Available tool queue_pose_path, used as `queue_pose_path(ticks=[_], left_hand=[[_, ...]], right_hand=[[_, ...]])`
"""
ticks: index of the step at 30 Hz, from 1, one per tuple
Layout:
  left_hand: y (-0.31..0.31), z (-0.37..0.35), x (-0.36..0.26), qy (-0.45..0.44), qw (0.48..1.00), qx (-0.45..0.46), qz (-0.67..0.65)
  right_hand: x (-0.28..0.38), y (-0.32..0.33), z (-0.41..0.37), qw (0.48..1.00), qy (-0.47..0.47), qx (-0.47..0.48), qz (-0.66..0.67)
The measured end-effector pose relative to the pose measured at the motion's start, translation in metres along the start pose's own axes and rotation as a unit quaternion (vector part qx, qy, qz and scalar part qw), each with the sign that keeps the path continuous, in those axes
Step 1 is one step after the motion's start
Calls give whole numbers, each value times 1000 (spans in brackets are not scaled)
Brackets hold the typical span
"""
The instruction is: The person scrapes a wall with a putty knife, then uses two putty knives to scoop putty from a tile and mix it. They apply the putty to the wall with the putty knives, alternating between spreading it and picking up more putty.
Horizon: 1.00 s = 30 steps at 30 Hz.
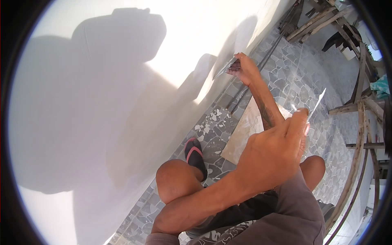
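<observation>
My left hand (pixel 275 149) reaches across from the lower left, fingers closed on a thin flat blade (pixel 317 104), seen almost edge-on, with white material on its edge. Farther off, my right hand (pixel 245 70) is closed around a flat metal scraper (pixel 224 68). That scraper lies at or very near the surface of the white wall (pixel 122 102); exact contact is hard to tell. The right forearm passes behind the left hand. Shadows of the head, arms and tool fall on the wall.
Below the wall is a floor of irregular grey stone pieces (pixel 214 151), with white flakes (pixel 212 120) and a pale board (pixel 243 141). Thin rods (pixel 261 63) run beside the wall. Wooden trestles (pixel 359 104) stand at the right. My bent knees and sandalled foot (pixel 195 153) are near.
</observation>
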<state>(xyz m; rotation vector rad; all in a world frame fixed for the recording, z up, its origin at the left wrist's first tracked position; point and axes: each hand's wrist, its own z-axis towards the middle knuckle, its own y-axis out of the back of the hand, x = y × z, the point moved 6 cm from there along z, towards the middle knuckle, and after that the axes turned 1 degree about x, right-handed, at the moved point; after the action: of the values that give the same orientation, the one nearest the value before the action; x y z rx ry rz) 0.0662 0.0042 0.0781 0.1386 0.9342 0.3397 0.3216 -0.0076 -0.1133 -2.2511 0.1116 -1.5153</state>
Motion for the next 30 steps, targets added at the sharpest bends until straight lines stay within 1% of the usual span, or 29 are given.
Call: queue_pose_path(ticks=[3, 6, 10, 12, 13, 16, 18, 21, 22, 23, 24, 27, 28, 30], left_hand=[[2, 0, 0, 16, 1000, 6, -2], [6, 1, -3, 23, 1000, -10, -16], [8, 1, -7, 8, 1000, -8, -6], [9, 1, -8, 15, 1000, 6, -9], [10, 1, -8, 17, 1000, 9, -6], [10, -1, -7, 22, 1000, 12, -2], [9, -2, -5, 18, 1000, 3, -4], [6, -3, -3, 33, 999, 10, -2], [4, -4, -4, 34, 999, 25, -1], [2, -4, -5, 35, 999, 41, 1], [0, -5, -4, 37, 998, 57, 2], [-9, -10, -1, 25, 998, 58, -25], [-11, -12, 2, 33, 997, 66, -14], [-17, -16, 6, 46, 995, 87, 8]], right_hand=[[29, -13, -7, 1000, 9, 0, -11], [68, -38, -37, 999, 44, 13, -30], [111, -55, -57, 994, 105, 29, -30], [128, -53, -65, 990, 134, 47, -10], [134, -53, -72, 985, 143, 93, 22], [125, -23, -77, 980, 159, 92, 73], [96, 1, -87, 984, 129, 60, 111], [8, 36, -79, 984, 96, 13, 146], [-26, 47, -81, 992, 77, -46, 91], [-63, 55, -76, 992, 46, -60, 103], [-97, 59, -73, 991, 32, -47, 124], [-185, 82, -58, 995, -7, -60, 76], [-195, 79, -61, 996, -15, -63, 63], [-206, 67, -66, 987, -32, -65, 140]])
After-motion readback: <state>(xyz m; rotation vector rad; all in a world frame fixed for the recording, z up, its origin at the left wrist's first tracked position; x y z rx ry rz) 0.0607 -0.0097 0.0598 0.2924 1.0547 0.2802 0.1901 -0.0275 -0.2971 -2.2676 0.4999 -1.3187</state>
